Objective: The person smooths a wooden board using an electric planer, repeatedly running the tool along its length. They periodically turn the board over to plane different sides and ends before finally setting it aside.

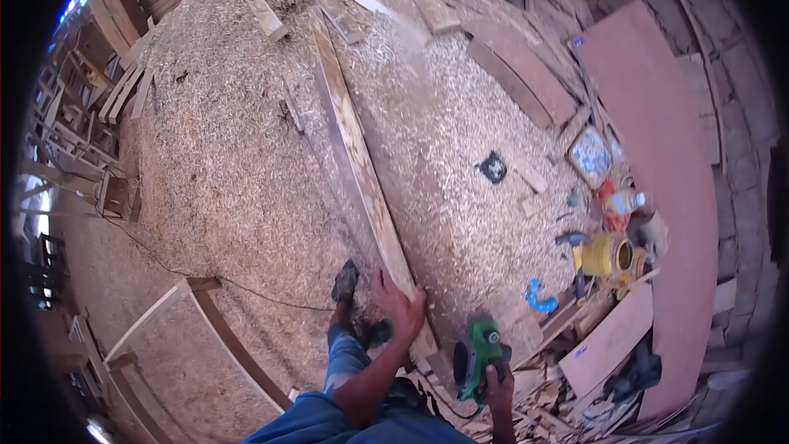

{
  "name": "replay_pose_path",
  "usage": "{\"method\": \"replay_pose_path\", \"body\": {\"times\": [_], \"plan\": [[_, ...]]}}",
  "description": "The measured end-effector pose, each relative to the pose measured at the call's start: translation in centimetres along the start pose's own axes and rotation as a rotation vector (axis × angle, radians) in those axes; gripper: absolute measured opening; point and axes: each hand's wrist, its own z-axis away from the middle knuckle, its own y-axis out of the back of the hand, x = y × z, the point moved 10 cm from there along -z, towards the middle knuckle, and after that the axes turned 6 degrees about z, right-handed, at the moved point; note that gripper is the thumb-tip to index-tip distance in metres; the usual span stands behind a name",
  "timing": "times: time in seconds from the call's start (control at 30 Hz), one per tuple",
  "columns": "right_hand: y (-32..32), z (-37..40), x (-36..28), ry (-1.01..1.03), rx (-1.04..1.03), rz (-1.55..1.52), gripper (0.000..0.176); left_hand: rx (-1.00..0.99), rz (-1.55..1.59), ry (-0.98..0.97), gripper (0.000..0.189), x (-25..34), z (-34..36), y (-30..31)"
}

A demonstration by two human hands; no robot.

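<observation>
A long wooden plank (360, 148) stands on its edge or lies narrow side up, running from near my feet up toward the far wood. Its top face is patchy, pale and brown. My left hand (401, 306) is closed over the plank's near end, thumb on one side and fingers on the other. To the right of that end, my right hand (499, 386) grips the handle of a green electric planer (479, 358). The planer is apart from the plank. Its underside is hidden from here.
Wood shavings (230, 115) cover the ground. At right are a yellow container (604, 256), a bottle (629, 201), a blue curved object (541, 297), a black bundle (493, 167) and a long reddish board (657, 156). A wooden frame (226, 341) and dark cable (263, 299) lie at left.
</observation>
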Motion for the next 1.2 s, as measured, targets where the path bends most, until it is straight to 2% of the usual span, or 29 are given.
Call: {"method": "replay_pose_path", "body": {"times": [0.13,0.23,0.33,0.53,0.57,0.67,0.7,0.73,0.8,0.83,0.87,0.93,1.0,1.1,1.2], "plan": [[0.3,-0.5,0.1,0.027,-0.043,0.07,0.025,-0.109,-0.004,-0.045,0.106,-2.0,4.8,2.7],[-0.1,-0.5,0.4,0.037,-0.05,0.06,0.024,-0.103,0.016,0.133,0.106,-5.3,6.8,3.9],[-0.2,-0.3,0.5,0.04,-0.035,0.058,0.026,-0.064,0.066,0.047,0.105,-4.9,5.6,2.7],[0.7,-1.0,3.5,0.031,0.02,0.02,0.026,-0.045,0.067,0.039,0.102,-0.7,-2.2,1.9],[0.6,-1.0,3.7,0.029,0.021,-0.021,0.032,-0.144,0.387,0.046,0.096,0.9,-3.2,1.6],[0.2,-0.8,3.5,-0.005,0.025,-0.08,0.038,-0.231,0.674,0.365,0.086,4.8,-2.6,2.1],[0.3,-0.7,3.1,-0.036,0.066,-0.042,0.041,-0.218,0.894,0.5,0.06,9.0,-1.9,3.3],[0.6,-0.3,3.5,-0.069,0.106,-0.003,0.045,-0.283,1.031,0.526,0.061,11.8,-2.1,4.1],[1.2,-1.7,5.8,0.097,0.231,0.095,0.051,-0.421,1.297,0.578,0.062,16.5,-2.9,5.0],[1.5,-2.3,7.1,0.144,0.278,0.135,0.054,-0.491,1.373,0.638,0.056,17.8,-3.8,5.4],[1.5,-1.7,5.7,0.16,0.31,0.181,0.057,-0.557,1.444,0.707,0.05,19.1,-4.7,6.0],[2.1,0.9,-0.3,0.222,0.402,0.302,0.061,-0.538,1.543,0.674,0.039,24.4,-6.5,8.8],[2.2,0.7,0.6,0.23,0.448,0.353,0.063,-0.483,1.588,0.713,0.039,27.6,-7.9,11.0],[2.1,0.8,-0.5,0.168,0.345,0.298,0.065,-0.734,1.697,0.658,0.044,30.1,-10.5,12.0],[2.1,0.4,0.4,0.189,0.393,0.299,0.065,-0.822,1.654,0.678,0.039,31.3,-11.3,12.4]]}}
